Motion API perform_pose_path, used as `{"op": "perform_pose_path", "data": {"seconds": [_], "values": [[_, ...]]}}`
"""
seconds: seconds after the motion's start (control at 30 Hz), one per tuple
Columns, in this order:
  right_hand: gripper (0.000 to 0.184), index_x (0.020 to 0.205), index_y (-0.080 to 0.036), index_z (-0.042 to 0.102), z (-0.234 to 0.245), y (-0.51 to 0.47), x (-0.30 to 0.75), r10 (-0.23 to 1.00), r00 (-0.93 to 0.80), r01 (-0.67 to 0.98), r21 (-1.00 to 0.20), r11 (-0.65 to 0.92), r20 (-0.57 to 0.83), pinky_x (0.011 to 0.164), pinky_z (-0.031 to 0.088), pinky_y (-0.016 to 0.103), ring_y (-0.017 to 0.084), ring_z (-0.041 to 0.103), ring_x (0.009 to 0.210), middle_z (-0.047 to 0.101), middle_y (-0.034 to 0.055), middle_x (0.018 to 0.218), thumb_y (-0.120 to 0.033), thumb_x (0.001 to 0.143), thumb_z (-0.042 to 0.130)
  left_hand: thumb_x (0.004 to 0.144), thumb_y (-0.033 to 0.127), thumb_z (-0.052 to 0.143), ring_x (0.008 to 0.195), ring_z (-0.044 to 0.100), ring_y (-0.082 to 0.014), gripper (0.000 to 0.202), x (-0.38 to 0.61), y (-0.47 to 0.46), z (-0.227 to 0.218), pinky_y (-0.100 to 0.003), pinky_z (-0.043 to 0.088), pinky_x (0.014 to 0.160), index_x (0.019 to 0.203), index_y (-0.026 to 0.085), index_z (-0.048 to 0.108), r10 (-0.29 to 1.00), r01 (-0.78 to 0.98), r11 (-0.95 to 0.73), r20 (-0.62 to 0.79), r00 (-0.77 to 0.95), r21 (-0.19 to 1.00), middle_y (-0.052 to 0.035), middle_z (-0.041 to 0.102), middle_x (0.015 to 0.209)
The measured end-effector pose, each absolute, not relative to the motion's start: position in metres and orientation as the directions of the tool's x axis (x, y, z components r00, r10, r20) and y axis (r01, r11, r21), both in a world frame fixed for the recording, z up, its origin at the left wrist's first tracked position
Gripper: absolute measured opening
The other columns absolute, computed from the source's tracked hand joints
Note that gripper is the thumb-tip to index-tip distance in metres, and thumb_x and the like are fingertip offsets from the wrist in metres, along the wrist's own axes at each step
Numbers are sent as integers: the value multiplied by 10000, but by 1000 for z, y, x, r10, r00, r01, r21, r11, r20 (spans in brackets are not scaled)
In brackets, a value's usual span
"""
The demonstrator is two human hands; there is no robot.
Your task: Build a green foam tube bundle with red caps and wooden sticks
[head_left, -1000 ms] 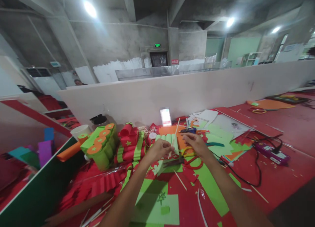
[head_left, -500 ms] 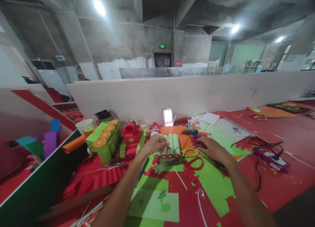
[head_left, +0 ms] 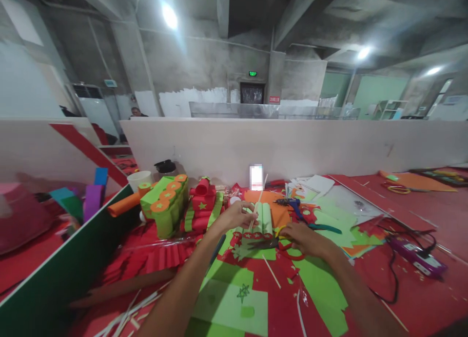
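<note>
My left hand (head_left: 237, 215) is closed in a pinch on a thin wooden stick (head_left: 259, 200) that slants up and away over a row of light green paper rolls (head_left: 263, 216). A red strip with star cut-outs (head_left: 252, 235) crosses the front of the rolls. My right hand (head_left: 305, 239) lies lower right of them, its fingers curled over the yellow and red handles of a pair of scissors (head_left: 268, 243) that rest on the table.
A blue glue gun (head_left: 288, 201) lies behind my right hand. Green-and-orange (head_left: 166, 203) and red (head_left: 201, 205) paper-roll bundles stand at left beside a white cup (head_left: 141, 178). A power strip (head_left: 417, 256) and black cable lie right. Paper scraps cover the red table (head_left: 409, 298); a white partition (head_left: 310, 147) closes the back.
My right hand has left the stick, reached towards the glue gun, then come back and down onto the scissors handles. My left hand keeps its pinch on the stick.
</note>
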State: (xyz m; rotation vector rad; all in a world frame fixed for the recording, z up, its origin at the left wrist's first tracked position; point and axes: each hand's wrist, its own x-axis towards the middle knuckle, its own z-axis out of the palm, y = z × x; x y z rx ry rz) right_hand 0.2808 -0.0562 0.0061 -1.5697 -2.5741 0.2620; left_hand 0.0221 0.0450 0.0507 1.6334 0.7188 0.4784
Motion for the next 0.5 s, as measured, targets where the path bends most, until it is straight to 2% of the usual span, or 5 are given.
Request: {"op": "perform_pose_path", "data": {"seconds": [0.13, 0.3, 0.5], "values": [[490, 1103, -207, 556, 7, -54, 284, 876, -478, 842, -255, 476, 59, 799, 389, 298, 205, 518, 929, 567, 66, 1032, 34, 682, 484, 620, 522, 715, 670, 674, -180, 447, 19, 48, 49, -301, 524, 649, 810, 149, 559, 685, 186, -82, -81, 724, 979, -72, 707, 754], [428, 1099, -199, 557, 11, -55, 286, 871, -480, 820, -298, 489, 107, 822, 400, 307, 205, 509, 949, 569, 75, 1046, 7, 735, 463, 624, 502, 726, 663, 669, -165, 436, 15, 50, 51, -293, 527, 649, 817, 149, 556, 715, 188, -83, -73, 695, 979, -76, 710, 780], [360, 1068, -205, 604, 4, -56, 285, 859, -509, 810, -306, 500, 58, 807, 412, 303, 202, 534, 921, 597, 76, 1013, -42, 774, 476, 650, 506, 705, 667, 664, -155, 425, 13, 52, 50, -284, 526, 651, 814, 143, 556, 721, 207, -97, -75, 689, 973, -83, 705, 809]]}}
